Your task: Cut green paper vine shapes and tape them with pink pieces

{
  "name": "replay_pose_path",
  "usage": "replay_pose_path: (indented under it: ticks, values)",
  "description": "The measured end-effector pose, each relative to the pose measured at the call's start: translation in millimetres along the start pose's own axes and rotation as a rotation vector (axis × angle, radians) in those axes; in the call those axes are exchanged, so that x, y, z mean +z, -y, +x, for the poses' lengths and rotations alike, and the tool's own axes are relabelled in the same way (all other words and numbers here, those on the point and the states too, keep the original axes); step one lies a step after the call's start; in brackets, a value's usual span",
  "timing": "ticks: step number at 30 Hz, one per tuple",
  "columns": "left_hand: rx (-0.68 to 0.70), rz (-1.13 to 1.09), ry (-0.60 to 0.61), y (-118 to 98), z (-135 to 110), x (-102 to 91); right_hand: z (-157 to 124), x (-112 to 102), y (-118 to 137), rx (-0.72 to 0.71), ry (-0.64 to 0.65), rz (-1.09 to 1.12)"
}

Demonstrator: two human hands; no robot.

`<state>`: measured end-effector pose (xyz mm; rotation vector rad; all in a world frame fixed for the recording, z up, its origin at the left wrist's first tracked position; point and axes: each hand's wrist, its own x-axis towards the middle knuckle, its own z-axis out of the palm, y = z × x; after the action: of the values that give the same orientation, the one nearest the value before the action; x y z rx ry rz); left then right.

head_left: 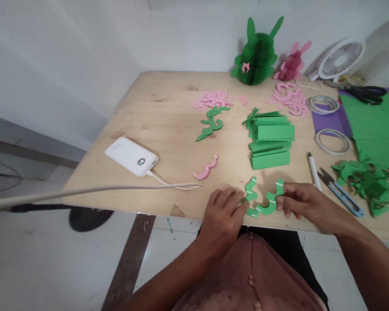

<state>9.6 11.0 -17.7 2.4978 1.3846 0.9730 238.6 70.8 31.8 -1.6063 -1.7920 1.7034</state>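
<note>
Curved green piece [267, 210]: at the near edge of the counter [168, 129], between both hands; scalloped, crossed by short pale stripes.
Weight and feel: probably very light, thin and bendy like paper or card; perhaps tacky at the stripes, if tape or glue, cannot tell which.
Weak spots: likely to crease or tear at the narrow necks between lobes.
Where to hold: best pinched flat at a broad lobe or the outer end, lightly, clear of the stripes.
Right hand [301, 201]: pinching the right side of the curved green piece between thumb and fingers.
Left hand [223, 214]: resting at the counter edge with fingers bent, touching or just beside the smaller green piece [250, 188]; whether gripping anything, cannot tell.
Smaller green piece: just left of the curved one, likewise striped; probably just as flimsy.
Pink scalloped strip [201, 174]: beyond the left hand, apart from it.
Folded green strips [275, 132]: farther back, in a loose stack.
White pen [314, 170] and blue-handled snips [343, 196]: near the right hand, side by side.
Green scraps [372, 181]: heaped past the snips.
Green honeycomb figure [259, 60]: standing by the wall.
</note>
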Motion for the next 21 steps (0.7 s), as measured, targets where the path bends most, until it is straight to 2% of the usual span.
replay_pose_path:
  ticks: [7,13,17,21]
  values:
    - [-0.004,0.003,-0.005,-3,-1,-1.3,4,3,5,-0.057,-0.012,-0.093]
    - [0.045,-0.017,-0.009,-7,0,1.9,7,3,-4,-0.118,-0.020,-0.184]
    - [0.057,-0.016,0.007,-5,0,3.6,5,0,-3,-0.153,-0.105,-0.234]
    - [0.061,-0.021,-0.003,-4,0,5.8,-1,-2,9,-0.181,-0.256,-0.208]
